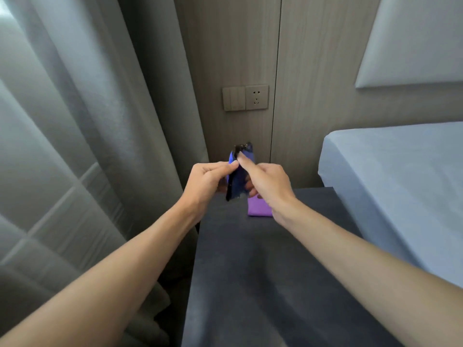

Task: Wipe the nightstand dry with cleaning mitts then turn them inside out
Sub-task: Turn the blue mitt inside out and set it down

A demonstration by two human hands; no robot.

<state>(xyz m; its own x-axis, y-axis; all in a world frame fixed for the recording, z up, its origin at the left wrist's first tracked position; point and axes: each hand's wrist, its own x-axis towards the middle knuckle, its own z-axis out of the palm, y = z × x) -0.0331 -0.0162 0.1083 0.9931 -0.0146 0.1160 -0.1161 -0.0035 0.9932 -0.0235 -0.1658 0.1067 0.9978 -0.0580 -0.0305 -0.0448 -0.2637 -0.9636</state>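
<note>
Pinching the blue mitt (238, 181) above the nightstand's (275, 271) far end, left hand (208, 179) and right hand (268, 184) curled on its edges. Best to pull the 2 sides apart, then push the closed end through. Purple mitt (258, 209) flat on the nightstand below.

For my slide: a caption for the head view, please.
Left hand and right hand hold a blue mitt above the nightstand.

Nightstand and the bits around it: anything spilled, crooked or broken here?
Nothing stands out. The left hand and right hand pinch a blue mitt above the nightstand; a purple mitt lies on its top. No spill or damage shows.
</note>
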